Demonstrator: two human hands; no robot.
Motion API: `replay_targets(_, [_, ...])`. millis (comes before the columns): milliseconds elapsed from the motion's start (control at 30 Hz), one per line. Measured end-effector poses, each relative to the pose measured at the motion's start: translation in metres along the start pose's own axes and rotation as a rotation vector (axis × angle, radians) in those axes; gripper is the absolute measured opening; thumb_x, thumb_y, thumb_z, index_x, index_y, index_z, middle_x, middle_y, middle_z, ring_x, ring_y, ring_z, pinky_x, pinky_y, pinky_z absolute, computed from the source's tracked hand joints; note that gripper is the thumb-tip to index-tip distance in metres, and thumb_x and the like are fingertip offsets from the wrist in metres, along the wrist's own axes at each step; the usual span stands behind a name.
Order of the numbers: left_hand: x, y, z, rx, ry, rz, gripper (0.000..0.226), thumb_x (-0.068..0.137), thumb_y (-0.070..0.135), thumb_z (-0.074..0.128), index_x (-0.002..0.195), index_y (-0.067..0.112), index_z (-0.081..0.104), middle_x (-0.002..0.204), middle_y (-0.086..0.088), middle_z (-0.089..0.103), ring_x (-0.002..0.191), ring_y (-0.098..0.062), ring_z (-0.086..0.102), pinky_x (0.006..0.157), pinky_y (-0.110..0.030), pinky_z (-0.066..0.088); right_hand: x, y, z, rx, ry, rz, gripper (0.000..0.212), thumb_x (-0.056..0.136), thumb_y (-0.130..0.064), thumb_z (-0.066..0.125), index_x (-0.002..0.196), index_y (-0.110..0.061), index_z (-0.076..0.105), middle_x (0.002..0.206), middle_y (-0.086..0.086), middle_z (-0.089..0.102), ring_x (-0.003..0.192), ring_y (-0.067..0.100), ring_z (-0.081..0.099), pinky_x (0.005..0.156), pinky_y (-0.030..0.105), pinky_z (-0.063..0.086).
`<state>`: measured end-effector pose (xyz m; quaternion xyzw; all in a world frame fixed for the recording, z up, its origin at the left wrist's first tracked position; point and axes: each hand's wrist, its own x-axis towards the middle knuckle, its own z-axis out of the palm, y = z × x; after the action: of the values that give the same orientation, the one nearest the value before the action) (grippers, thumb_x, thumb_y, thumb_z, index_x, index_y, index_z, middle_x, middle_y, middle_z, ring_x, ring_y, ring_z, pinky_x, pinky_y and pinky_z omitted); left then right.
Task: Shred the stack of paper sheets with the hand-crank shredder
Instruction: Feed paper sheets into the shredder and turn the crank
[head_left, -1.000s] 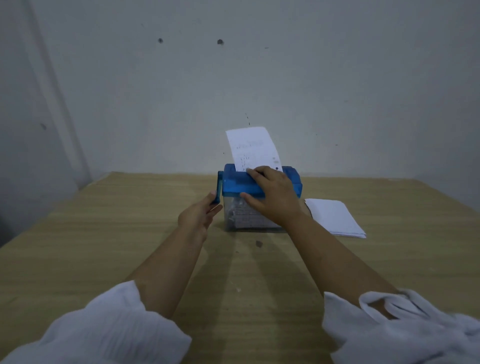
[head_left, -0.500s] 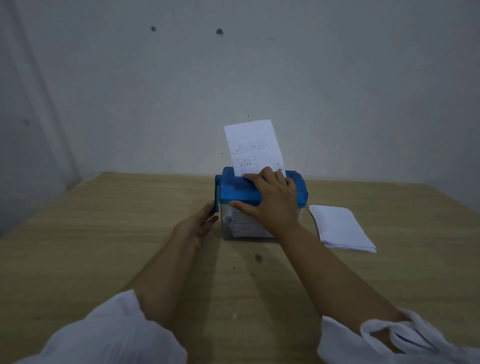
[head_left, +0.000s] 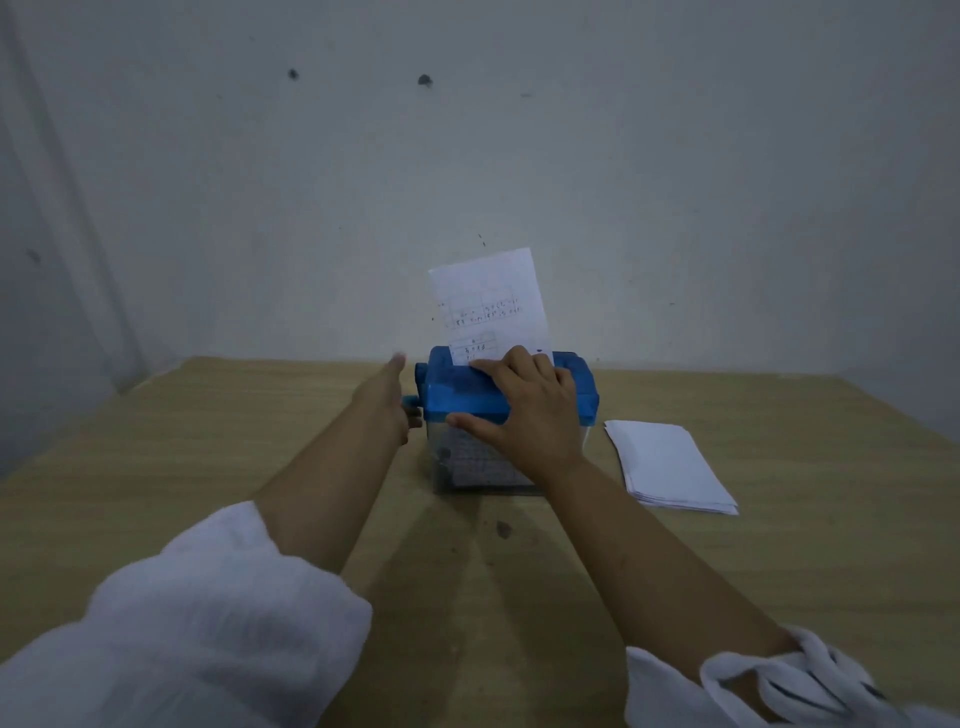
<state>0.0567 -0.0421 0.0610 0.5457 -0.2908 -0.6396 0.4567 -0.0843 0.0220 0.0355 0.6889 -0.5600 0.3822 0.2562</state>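
My right hand (head_left: 524, 410) lies flat on the blue lid of the shredder (head_left: 584, 396), its fingers (head_left: 514, 364) straight and spread, pressing down. The tips touch the foot of the sheet (head_left: 488, 301), which stands upright in the slot and leans a bit. My left hand (head_left: 384, 405) is at the crank (head_left: 411, 401) on the shredder's left side. It's blurred, so I cannot tell whether those fingers grip the knob or hang loose. The stack of paper (head_left: 670, 467) lies on the worktop (head_left: 208, 441) just right of the shredder. Risks: the leaning sheet feeds skewed and jams, the left hand slips off the small knob, the light box slides if my press eases, and my fingertips are very near the slot.
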Motion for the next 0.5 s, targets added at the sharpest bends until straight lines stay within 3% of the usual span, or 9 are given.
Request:
replay_targets(67, [-0.008, 0.016, 0.005, 0.128, -0.064, -0.049, 0.09, 0.086, 0.06, 0.052, 0.148, 0.003, 0.019, 0.144, -0.026, 0.036, 0.126, -0.042, 0.044, 0.11, -0.049, 0.021, 0.0, 0.001, 0.0, 0.007, 0.001, -0.004, 0.065, 0.073, -0.07, 0.043, 0.112, -0.022, 0.064, 0.094, -0.002, 0.056, 0.083, 0.018, 0.054, 0.075, 0.029, 0.032])
replay_targets(133, [-0.017, 0.026, 0.008, 0.227, -0.057, -0.062, 0.095, 0.084, 0.059, 0.055, 0.148, 0.002, 0.013, 0.149, -0.028, 0.024, 0.132, -0.047, 0.033, 0.112, -0.054, 0.015, -0.001, 0.001, 0.0, 0.012, 0.01, -0.014, 0.065, 0.073, -0.07, 0.044, 0.113, -0.022, 0.064, 0.094, -0.002, 0.057, 0.084, 0.018, 0.055, 0.075, 0.029, 0.033])
replay_targets(200, [-0.02, 0.028, 0.012, 0.276, -0.075, -0.08, 0.085, 0.088, 0.053, 0.055, 0.145, -0.002, 0.022, 0.145, -0.029, 0.032, 0.131, -0.046, 0.035, 0.111, -0.052, 0.018, -0.003, 0.002, 0.001, 0.024, 0.029, -0.025, 0.065, 0.074, -0.069, 0.045, 0.115, -0.022, 0.065, 0.093, -0.002, 0.058, 0.083, 0.018, 0.056, 0.075, 0.03, 0.037])
replay_targets(233, [-0.023, 0.028, 0.014, 0.285, -0.094, -0.075, 0.073, 0.091, 0.048, 0.053, 0.137, -0.005, 0.034, 0.136, -0.029, 0.041, 0.124, -0.043, 0.044, 0.108, -0.046, 0.027, -0.003, 0.002, 0.001, 0.034, 0.035, -0.027, 0.065, 0.074, -0.068, 0.045, 0.115, -0.023, 0.065, 0.093, -0.003, 0.058, 0.084, 0.018, 0.056, 0.075, 0.03, 0.037])
replay_targets(267, [-0.026, 0.027, 0.016, 0.297, -0.113, -0.055, 0.057, 0.093, 0.043, 0.052, 0.119, -0.007, 0.047, 0.117, -0.027, 0.051, 0.107, -0.037, 0.057, 0.093, -0.036, 0.043, -0.002, 0.002, 0.001, 0.041, 0.037, -0.03, 0.064, 0.075, -0.068, 0.045, 0.115, -0.023, 0.065, 0.093, -0.003, 0.058, 0.084, 0.018, 0.056, 0.076, 0.03, 0.036])
replay_targets(300, [-0.031, 0.025, 0.019, 0.285, -0.129, -0.038, 0.043, 0.095, 0.038, 0.052, 0.097, -0.004, 0.051, 0.094, -0.021, 0.052, 0.081, -0.03, 0.062, 0.064, -0.027, 0.051, -0.002, 0.002, 0.001, 0.042, 0.037, -0.032, 0.063, 0.075, -0.067, 0.045, 0.116, -0.024, 0.065, 0.093, -0.003, 0.058, 0.084, 0.017, 0.056, 0.076, 0.03, 0.036])
replay_targets(333, [-0.034, 0.023, 0.021, 0.261, -0.134, -0.03, 0.036, 0.095, 0.034, 0.053, 0.081, 0.001, 0.049, 0.08, -0.016, 0.047, 0.062, -0.029, 0.057, 0.041, -0.024, 0.045, -0.002, 0.003, 0.002, 0.037, 0.037, -0.033, 0.062, 0.075, -0.067, 0.045, 0.116, -0.025, 0.065, 0.093, -0.003, 0.058, 0.085, 0.017, 0.056, 0.076, 0.03, 0.035])
replay_targets(367, [-0.033, 0.023, 0.022, 0.218, -0.136, -0.034, 0.034, 0.095, 0.03, 0.054, 0.075, 0.004, 0.047, 0.074, -0.012, 0.044, 0.057, -0.027, 0.052, 0.035, -0.025, 0.041, -0.002, 0.003, 0.002, 0.033, 0.036, -0.031, 0.062, 0.075, -0.067, 0.045, 0.116, -0.025, 0.065, 0.094, -0.003, 0.058, 0.085, 0.017, 0.056, 0.076, 0.029, 0.035])
replay_targets(500, [-0.022, 0.024, 0.018, 0.083, -0.15, -0.015, 0.025, 0.092, 0.019, 0.058, 0.076, 0.002, 0.051, 0.076, -0.01, 0.051, 0.065, -0.025, 0.05, 0.061, -0.033, 0.044, -0.003, 0.004, 0.004, 0.019, 0.045, -0.038, 0.062, 0.076, -0.068, 0.045, 0.117, -0.026, 0.064, 0.094, -0.003, 0.058, 0.085, 0.017, 0.056, 0.076, 0.03, 0.037])
